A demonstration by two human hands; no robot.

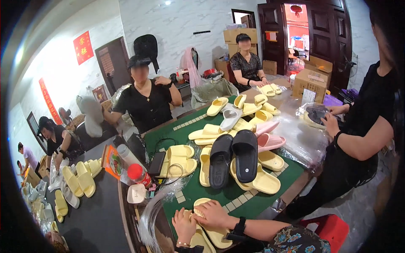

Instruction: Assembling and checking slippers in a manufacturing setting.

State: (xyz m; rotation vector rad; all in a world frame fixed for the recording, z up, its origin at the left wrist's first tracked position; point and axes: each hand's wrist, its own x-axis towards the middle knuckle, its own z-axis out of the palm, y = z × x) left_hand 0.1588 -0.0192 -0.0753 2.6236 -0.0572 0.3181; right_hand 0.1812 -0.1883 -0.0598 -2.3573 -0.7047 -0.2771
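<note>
Left hand (184,227), right hand (211,214): both curled over; tightness cannot be told. Yellow slippers (219,237), two: directly beneath. Black slippers (246,158): beyond the grip. Advisable: even pressure, pair aligned.

Behind the right hand (211,213) is a black band (239,227) – farther up, a dark sleeve (295,241) with bluish and orange flowers. Behind the left hand (184,225) is a thin bracelet (183,244), gold-coloured – then a black strap (189,249).
</note>
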